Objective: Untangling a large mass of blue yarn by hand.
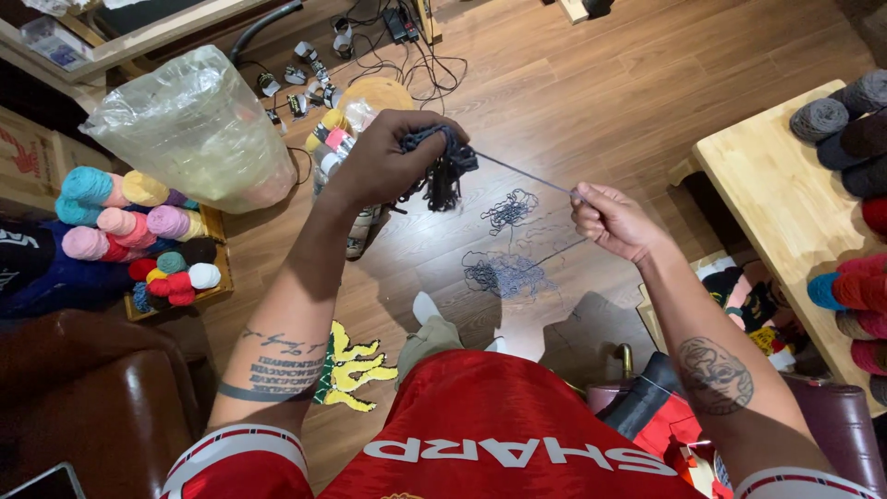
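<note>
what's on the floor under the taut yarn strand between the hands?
Two loose tangles of grey yarn lie on the wooden floor under the strand. The left hand grips a dark yarn bundle; its core is covered by the fingers.

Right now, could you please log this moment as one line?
left hand: grips grey yarn bundle | right hand: pinches taut strand | loose yarn on floor

You are in a home living room used for yarn craft. You sit above a wood-plank floor (591, 83), with a brown leather seat (92, 397) at your left and a low wooden table (785, 212) at your right. Coloured yarn balls (129, 222) fill a tray, more skeins (850, 120) lie on the table, and cables and chargers (370, 37) trail across the boards.
</note>
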